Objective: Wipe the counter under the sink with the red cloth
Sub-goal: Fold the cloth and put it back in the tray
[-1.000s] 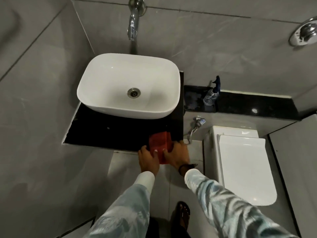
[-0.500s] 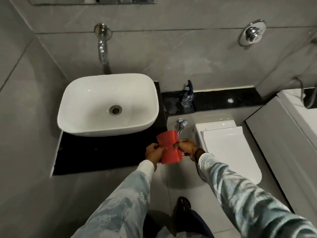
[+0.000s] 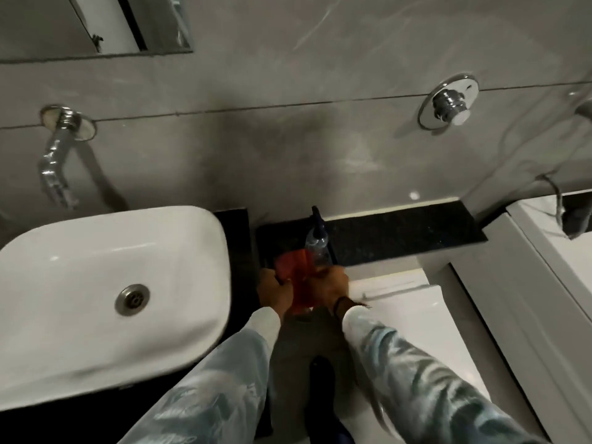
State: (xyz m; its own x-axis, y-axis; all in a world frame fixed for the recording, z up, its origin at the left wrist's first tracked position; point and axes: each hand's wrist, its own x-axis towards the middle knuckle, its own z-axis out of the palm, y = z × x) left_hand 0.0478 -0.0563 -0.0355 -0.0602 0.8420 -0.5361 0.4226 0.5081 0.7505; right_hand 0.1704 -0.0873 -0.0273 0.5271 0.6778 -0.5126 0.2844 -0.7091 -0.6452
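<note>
The red cloth (image 3: 296,277) is stretched between both hands, to the right of the white basin (image 3: 105,293). My left hand (image 3: 274,291) grips its left edge and my right hand (image 3: 330,288) grips its right edge. The cloth's far end reaches over the near edge of the lower black ledge (image 3: 400,232), just in front of a clear spray bottle (image 3: 317,243). The black counter (image 3: 238,232) under the basin shows as a dark strip at the basin's right side and below its front; both hands are off it, to its right.
A chrome wall spout (image 3: 56,161) hangs above the basin. A round chrome flush valve (image 3: 448,105) sits on the grey wall. The white toilet lid (image 3: 416,322) lies right of my hands. A mirror corner (image 3: 128,24) is at top left.
Both hands carried the red cloth off the counter's front right corner, up and rightward to the lower black ledge by the spray bottle. The view shifted right and closer.
</note>
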